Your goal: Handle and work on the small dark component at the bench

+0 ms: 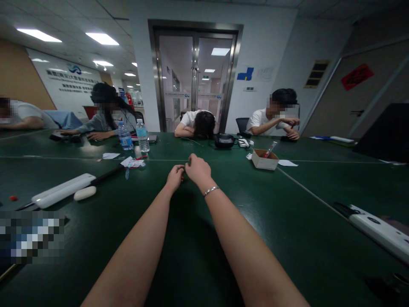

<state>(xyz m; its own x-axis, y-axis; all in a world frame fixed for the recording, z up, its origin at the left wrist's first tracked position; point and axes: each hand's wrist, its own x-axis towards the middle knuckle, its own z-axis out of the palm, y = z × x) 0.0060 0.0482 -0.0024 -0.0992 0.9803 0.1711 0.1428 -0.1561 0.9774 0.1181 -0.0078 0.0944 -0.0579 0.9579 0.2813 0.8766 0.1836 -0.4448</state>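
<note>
Both my arms reach out over the green table [275, 251], and the hands meet near its middle. My left hand [175, 177] has its fingers curled in, with thumb and fingertips close together. Beside it, my right hand [198, 171] is bent at the knuckles, its fingertips pointing at the left ones. A silver bracelet [211, 190] circles the right wrist. Whatever the fingertips pinch, if anything, is too small or hidden to make out. The hands appear just above the tabletop.
Two water bottles [142, 136] and crumpled paper [132, 162] are at left, near a white device [64, 190] and white oval object [84, 193]. At right stand a small box [265, 160] and white power strip [378, 230]. A black headset [224, 140] lies ahead; several people sit around.
</note>
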